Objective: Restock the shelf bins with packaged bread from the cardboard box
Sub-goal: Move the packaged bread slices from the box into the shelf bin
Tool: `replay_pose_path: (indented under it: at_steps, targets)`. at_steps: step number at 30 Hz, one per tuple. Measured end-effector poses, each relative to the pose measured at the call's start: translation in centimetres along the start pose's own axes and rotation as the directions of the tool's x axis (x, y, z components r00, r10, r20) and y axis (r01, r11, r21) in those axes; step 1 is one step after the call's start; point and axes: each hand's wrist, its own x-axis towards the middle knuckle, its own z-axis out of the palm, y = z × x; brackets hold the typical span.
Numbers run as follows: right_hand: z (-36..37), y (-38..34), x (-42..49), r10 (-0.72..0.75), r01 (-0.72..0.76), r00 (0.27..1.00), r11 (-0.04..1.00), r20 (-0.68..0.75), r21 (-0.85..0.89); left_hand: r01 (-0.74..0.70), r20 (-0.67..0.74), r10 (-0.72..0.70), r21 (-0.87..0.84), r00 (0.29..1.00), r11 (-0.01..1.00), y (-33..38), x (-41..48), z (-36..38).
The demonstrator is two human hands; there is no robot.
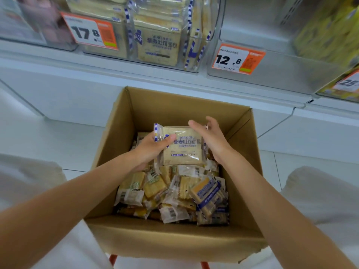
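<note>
The left hand (pixel 153 147) grips a bread packet (pixel 182 150) at its left edge. The thumb lies across the front of the wrapper and the other fingers are behind it, out of sight. The right hand (pixel 212 139) is at the right edge of the same packet, with the fingers relaxed and a little spread, not curled round anything. I cannot tell if its palm really touches the wrapper. The packet is flat and square, with a pale slice inside, blue print on the front and a blue-and-white strip along the left seam. It is held face up, over the far half of the cardboard box (pixel 120 123).

Below the hands the box is open, and its bottom is covered by a pile of small packets (pixel 155 189) lying in all directions, some with the barcode upward, some with blue bands. The box stands between the person's knees, which are in white cloth (pixel 320 195). Two red-orange legs (pixel 113 259) show under its near edge.

Behind the box there is a white shelf (pixel 58 61). On it a clear bin (pixel 194 69) holds stacked packets (pixel 159 43) with the same print as the one in the hands, their fronts toward the camera. Just left of them hangs an orange price tag (pixel 91 32) reading 17.8. To the right, a second clear bin (pixel 281 70) carries a tag (pixel 237 59) reading 12.8. Farther right are yellow packs (pixel 330 26), too blurred to read.
</note>
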Motion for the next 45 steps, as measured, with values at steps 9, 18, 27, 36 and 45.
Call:
replay_pose_path:
  at_steps: [9, 18, 27, 36, 45]
  targets:
    - [2.7, -2.6, -0.6, -0.133, 0.062, 0.942, 0.972, 0.309, 0.228, -0.168, -0.25, 0.191, 0.11, 0.949, 0.98, 4.0, -0.2, -2.1]
    - [2.6, -16.0, -0.4, -0.317, 0.314, 0.948, 0.939, -0.001, 0.136, -0.459, -0.354, 0.622, 0.445, 0.699, 0.769, 17.6, -1.3, -7.6]
    - [1.5, -26.5, 6.2, -0.382, 0.394, 0.918, 0.842, -0.109, 0.368, 0.038, -0.101, 0.876, 0.995, 0.472, 0.094, 26.2, 5.7, -14.5]
    - [1.0, -33.3, 16.5, -0.39, 0.47, 0.865, 0.85, -0.316, 0.237, -0.059, 0.01, 0.925, 0.998, 0.38, 0.013, 25.6, 9.1, -16.6]
    - [1.7, -36.0, 21.9, -0.561, 0.561, 0.715, 0.816, -0.416, -0.138, -0.047, 0.024, 0.945, 0.999, 0.327, -0.009, 25.2, 9.8, -16.7]
